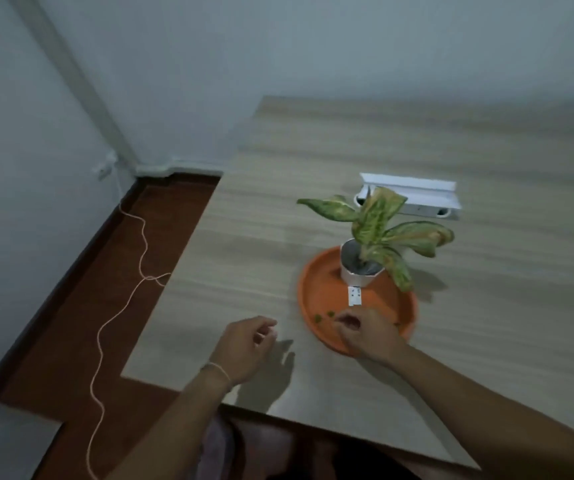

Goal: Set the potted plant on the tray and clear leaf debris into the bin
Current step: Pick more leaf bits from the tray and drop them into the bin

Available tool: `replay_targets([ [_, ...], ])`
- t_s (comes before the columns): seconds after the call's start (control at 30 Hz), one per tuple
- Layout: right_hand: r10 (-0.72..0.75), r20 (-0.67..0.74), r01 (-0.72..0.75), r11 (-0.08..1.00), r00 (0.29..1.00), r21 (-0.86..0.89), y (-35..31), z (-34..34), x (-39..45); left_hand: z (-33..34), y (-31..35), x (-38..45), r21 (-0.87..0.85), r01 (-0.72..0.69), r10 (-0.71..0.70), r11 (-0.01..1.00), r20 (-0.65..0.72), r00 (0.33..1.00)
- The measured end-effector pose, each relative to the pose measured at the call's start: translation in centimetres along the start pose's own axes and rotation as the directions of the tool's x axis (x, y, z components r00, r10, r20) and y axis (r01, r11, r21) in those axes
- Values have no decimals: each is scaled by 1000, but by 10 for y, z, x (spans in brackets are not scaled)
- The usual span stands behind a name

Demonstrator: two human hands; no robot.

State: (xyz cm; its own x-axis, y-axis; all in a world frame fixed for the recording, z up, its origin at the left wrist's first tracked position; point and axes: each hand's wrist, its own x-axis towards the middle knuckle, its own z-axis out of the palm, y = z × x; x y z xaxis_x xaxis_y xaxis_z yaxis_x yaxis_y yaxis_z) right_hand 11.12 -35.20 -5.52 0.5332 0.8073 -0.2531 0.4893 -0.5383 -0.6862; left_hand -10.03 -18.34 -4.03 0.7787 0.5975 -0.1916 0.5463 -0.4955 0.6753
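Note:
A white pot (360,273) with a green and yellow leafy plant (379,225) stands on the round orange tray (316,292), toward its far side. Small green leaf bits (323,317) lie on the tray's near part. My right hand (365,332) rests over the tray's near rim, fingers pinched together right beside the bits; whether a bit is between them I cannot tell. My left hand (247,348) hovers above the table to the left of the tray, fingers loosely curled, holding nothing that I can see. A white label (354,296) hangs from the pot.
The pale wooden table (486,323) has its left edge near my left hand. A white box-like object (413,195) lies behind the plant. On the brown floor at the left a thin cord (133,296) runs from a wall socket (105,168). No bin is in view.

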Motion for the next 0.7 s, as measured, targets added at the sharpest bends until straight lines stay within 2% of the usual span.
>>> replay_targets([
  [0.1, 17, 48, -7, 979, 999, -204, 37, -27, 4, 44, 58, 40, 102, -129, 111, 986, 162, 981],
  [0.17, 46, 73, -19, 940, 996, -340, 56, -34, 7, 71, 83, 65, 228, -156, 95, 961, 259, 961],
  [0.27, 44, 122, 26, 854, 992, -520, 79, -29, 15, 99, 98, 91, 365, -121, -17, 923, 352, 936],
  [0.43, 43, 208, 81, 830, 977, -552, 77, -16, 27, 120, 84, 107, 565, -95, -167, 820, 394, 904],
  [0.6, 4, 295, 154, 846, 955, -510, 83, -7, 33, 136, 93, 111, 534, -131, -150, 835, 451, 880],
  [0.7, -36, 283, 177, 852, 959, -493, 85, -3, 36, 141, 107, 112, 537, -153, -139, 830, 465, 875],
])
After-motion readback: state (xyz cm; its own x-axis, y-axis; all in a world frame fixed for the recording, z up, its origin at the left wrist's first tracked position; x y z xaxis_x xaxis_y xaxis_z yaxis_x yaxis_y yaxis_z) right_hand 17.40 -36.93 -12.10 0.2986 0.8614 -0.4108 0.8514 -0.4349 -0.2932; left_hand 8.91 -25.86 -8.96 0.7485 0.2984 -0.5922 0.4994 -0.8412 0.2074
